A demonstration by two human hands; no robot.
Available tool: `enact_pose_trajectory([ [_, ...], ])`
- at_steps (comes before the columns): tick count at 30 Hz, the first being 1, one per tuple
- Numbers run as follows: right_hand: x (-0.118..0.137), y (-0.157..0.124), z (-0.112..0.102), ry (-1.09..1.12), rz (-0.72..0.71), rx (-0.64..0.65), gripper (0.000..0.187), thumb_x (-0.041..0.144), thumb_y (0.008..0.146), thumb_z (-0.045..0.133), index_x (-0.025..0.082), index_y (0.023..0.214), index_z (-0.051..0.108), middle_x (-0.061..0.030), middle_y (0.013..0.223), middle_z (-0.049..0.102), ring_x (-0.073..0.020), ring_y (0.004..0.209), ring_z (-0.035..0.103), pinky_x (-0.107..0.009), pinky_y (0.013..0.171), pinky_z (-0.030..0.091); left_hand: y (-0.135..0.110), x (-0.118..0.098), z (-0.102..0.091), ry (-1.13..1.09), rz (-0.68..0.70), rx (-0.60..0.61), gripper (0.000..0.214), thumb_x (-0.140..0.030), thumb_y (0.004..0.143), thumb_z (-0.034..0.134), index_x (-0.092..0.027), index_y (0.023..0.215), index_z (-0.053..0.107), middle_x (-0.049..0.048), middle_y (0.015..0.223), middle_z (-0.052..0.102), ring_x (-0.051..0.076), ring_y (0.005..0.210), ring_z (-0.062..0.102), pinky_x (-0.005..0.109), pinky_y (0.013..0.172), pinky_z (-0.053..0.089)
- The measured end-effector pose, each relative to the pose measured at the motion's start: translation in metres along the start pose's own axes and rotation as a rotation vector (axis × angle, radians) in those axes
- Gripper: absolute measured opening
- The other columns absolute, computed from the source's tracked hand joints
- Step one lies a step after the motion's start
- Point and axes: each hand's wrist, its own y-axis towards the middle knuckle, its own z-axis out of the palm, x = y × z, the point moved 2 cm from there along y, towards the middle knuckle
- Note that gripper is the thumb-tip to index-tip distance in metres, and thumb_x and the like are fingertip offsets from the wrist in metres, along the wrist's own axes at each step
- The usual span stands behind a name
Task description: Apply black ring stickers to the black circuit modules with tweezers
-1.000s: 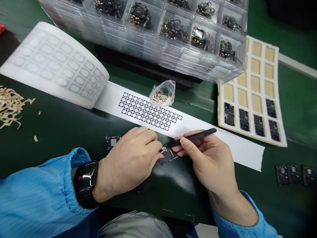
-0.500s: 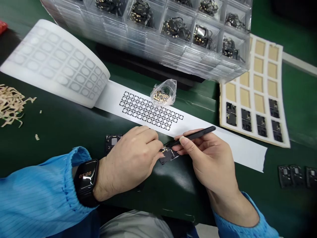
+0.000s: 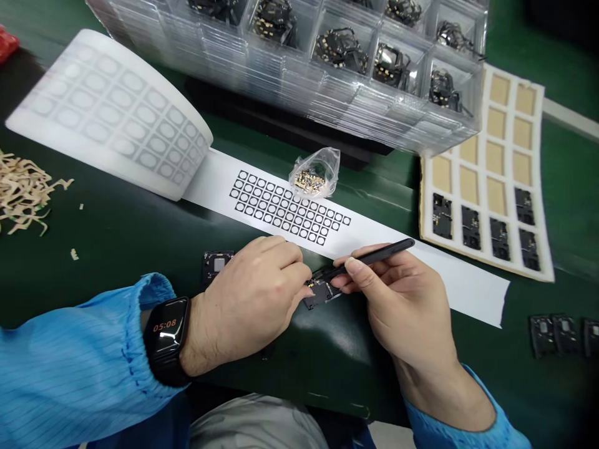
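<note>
My right hand [image 3: 397, 293] is closed around black tweezers [image 3: 381, 254], held slanting with the tips down at a small black circuit module [image 3: 322, 294]. My left hand [image 3: 262, 293] is closed at the module's left side, its thumb and fingertips pinching that edge. The tweezer tips lie close to the left fingertips; what is between them is too small to tell. Another black module [image 3: 218, 265] with a grey square lies on the green mat, partly hidden behind the left hand. My left wrist wears a black watch [image 3: 167, 340].
A sheet strip [image 3: 374, 243] with black-framed round stickers crosses behind the hands, its left end curled up. On it sits a plastic bag [image 3: 314, 178] of tiny parts. Clear stacked trays [image 3: 299, 81] stand behind. A foam tray [image 3: 510, 262], several modules [image 3: 543, 337] and paper scraps [image 3: 21, 193] flank them.
The whole view has shifted slightly, so things appear a little farther right. Both hands keep nearly the same pose at the module, with the tweezers still in the right hand.
</note>
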Motion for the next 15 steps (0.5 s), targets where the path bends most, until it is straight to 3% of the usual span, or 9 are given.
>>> enact_pose_trajectory([
  [6, 0.0028, 0.0010, 0.0007, -0.013, 0.025, 0.033, 0.019, 0.030, 0.091, 0.086, 0.017, 0.094, 0.072, -0.0024, 0.073, 0.076, -0.0120, 0.063, 0.074, -0.015, 0.057, 0.061, -0.0001, 0.0002, -0.0022, 0.002, 0.005, -0.010, 0.013, -0.018, 0.100, 0.065, -0.013, 0.096, 0.076, 0.0059, 0.090, 0.068, 0.023, 0.085, 0.061, 0.042, 0.079, 0.054],
  [15, 0.0043, 0.0030, 0.0033, -0.051, 0.018, 0.026, 0.020, 0.031, 0.091, 0.085, 0.016, 0.095, 0.072, -0.0030, 0.074, 0.076, -0.0130, 0.063, 0.075, -0.015, 0.056, 0.061, -0.0001, -0.0003, -0.0005, -0.008, 0.013, -0.007, 0.014, -0.017, 0.099, 0.065, -0.013, 0.092, 0.076, 0.0055, 0.089, 0.066, 0.023, 0.084, 0.059, 0.042, 0.077, 0.052],
])
